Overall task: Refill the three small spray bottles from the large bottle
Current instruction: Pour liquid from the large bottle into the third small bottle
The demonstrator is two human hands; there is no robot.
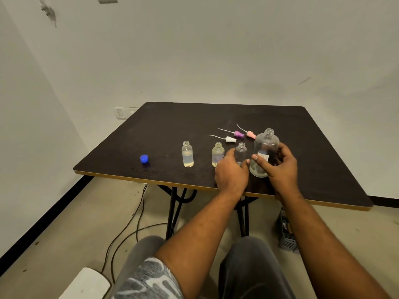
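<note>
The right hand (278, 167) has its grip wrapped around the lower body of the large clear plastic bottle (265, 152), which stands upright and uncapped near the front edge of the dark brown surface (172, 126); the thumb lies across a small white label (264, 156) whose writing is too blurred to read. The left hand (232, 171) has its grip curled around the base of the small clear empty-looking bottle (240, 152), just beside the large one, thumb nearly touching the right thumb. Close on the left of that hand stands a second small clear bottle with yellowish liquid (218, 153), partly hidden behind the knuckles, and further left, apart, a third small clear bottle about half full of pale liquid (187, 154); all three are open-necked and upright. Behind the bottles lie three spray pump heads with thin dip tubes: a white one (230, 139), a purple one (238, 134) and a pink one (250, 134), the pink touching or just behind the large bottle's shoulder. A blue plastic cap (144, 158) sits well apart at the left. Below the surface are black folding legs (172, 210), dark cables on the floor (129, 225) and a grey basket (287, 234).
</note>
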